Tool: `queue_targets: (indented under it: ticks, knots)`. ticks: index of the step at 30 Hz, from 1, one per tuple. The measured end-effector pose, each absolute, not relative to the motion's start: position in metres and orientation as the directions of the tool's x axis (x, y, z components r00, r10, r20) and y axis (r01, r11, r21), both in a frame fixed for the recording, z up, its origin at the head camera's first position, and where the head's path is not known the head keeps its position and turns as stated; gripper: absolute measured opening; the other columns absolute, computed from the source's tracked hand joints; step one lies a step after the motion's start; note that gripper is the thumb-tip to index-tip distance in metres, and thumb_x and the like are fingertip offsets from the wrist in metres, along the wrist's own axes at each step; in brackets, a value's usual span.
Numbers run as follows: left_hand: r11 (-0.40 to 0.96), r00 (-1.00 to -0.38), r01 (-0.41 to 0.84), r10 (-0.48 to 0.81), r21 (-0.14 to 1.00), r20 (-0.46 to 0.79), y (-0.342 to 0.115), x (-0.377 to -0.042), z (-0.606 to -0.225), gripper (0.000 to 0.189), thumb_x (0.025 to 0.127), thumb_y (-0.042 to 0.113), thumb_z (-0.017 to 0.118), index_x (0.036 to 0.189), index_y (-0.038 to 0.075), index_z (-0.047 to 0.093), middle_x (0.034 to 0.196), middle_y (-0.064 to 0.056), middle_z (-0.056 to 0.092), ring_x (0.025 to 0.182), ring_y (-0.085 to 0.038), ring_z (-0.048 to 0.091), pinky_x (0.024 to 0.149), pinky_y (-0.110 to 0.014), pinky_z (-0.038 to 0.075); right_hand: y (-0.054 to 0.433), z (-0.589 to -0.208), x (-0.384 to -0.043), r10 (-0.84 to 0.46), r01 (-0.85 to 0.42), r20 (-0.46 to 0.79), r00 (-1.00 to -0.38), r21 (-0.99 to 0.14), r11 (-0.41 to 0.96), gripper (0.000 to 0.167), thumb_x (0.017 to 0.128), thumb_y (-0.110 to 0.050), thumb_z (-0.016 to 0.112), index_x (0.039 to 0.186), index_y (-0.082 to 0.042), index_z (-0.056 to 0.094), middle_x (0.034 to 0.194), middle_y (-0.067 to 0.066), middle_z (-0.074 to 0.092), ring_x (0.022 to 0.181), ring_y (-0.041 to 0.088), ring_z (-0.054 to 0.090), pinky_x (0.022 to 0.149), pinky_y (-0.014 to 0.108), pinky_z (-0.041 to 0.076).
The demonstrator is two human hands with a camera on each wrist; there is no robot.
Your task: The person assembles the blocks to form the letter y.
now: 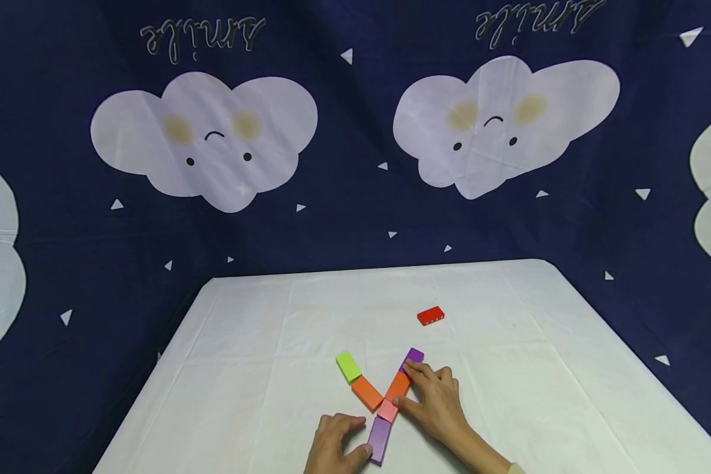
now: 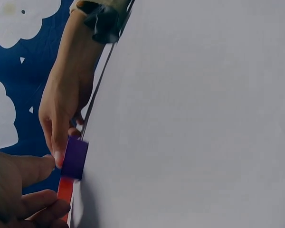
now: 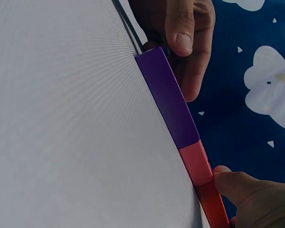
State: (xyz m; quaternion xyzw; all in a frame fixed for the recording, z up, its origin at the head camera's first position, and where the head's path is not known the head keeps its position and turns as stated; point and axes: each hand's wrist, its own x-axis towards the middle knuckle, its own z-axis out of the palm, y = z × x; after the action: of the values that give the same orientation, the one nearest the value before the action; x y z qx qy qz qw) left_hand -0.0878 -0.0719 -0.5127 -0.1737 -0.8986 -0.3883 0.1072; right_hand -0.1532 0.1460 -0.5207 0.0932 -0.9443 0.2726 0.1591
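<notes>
Flat coloured blocks lie on the white cloth in a Y shape. A lilac block forms the stem, with a pink block at its far end. The right branch has a red-orange block and a purple block; the left has an orange block and a lime block. My left hand is beside the stem, thumb at the lilac block's left side and index finger apart from it. My right hand touches the right branch, index fingertip at the purple block and thumb beside the pink block.
A single red block with small white marks on its side lies farther back. The white-covered table ends at a dark blue curtain printed with clouds and small triangles.
</notes>
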Motion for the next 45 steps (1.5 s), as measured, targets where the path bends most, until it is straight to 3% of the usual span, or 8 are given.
queue_targets:
  ticks: [12,28,34,45]
  knots:
    - [0.601,-0.969,0.246,0.133,0.761,0.208,-0.089,-0.111,-0.494,0.037,0.078,0.026,0.074,0.112,0.011,0.066,0.106,0.001,0.065,0.094,-0.007,0.043,0.081,-0.025,0.041,0.146,-0.521,-0.154,-0.084,-0.260,0.343,-0.936,-0.506,0.822,0.064,0.065,-0.046,0.080,0.120,-0.017,0.066,0.124,-0.007,0.061,0.083,0.011,0.034,0.071,0.028,0.023]
    - [0.623,-0.949,0.303,0.128,0.721,0.288,-0.081,-0.172,-0.467,0.036,0.080,0.022,0.073,0.114,0.012,0.067,0.111,-0.001,0.068,0.098,-0.017,0.049,0.081,-0.029,0.042,0.146,-0.520,-0.155,-0.086,-0.236,0.307,-0.948,-0.494,0.837,0.065,0.067,-0.047,0.078,0.123,-0.017,0.064,0.125,-0.004,0.061,0.084,0.014,0.035,0.071,0.029,0.023]
    - [0.617,-0.951,0.304,0.158,0.726,0.264,-0.066,-0.195,-0.463,0.037,0.082,0.024,0.072,0.116,0.011,0.066,0.113,-0.005,0.067,0.101,-0.019,0.051,0.087,-0.038,0.044,0.147,-0.520,-0.156,-0.088,-0.235,0.302,-0.949,-0.495,0.837,0.066,0.067,-0.047,0.079,0.123,-0.018,0.064,0.126,-0.005,0.060,0.083,0.013,0.034,0.071,0.029,0.023]
    - [0.597,-0.944,0.329,0.214,0.732,0.250,-0.035,-0.233,-0.457,0.035,0.083,0.022,0.069,0.116,0.008,0.067,0.110,-0.009,0.069,0.100,-0.024,0.055,0.082,-0.035,0.044,0.148,-0.522,-0.157,-0.092,-0.259,0.333,-0.938,-0.502,0.825,0.064,0.066,-0.047,0.079,0.121,-0.017,0.066,0.125,-0.007,0.061,0.081,0.011,0.033,0.071,0.028,0.024]
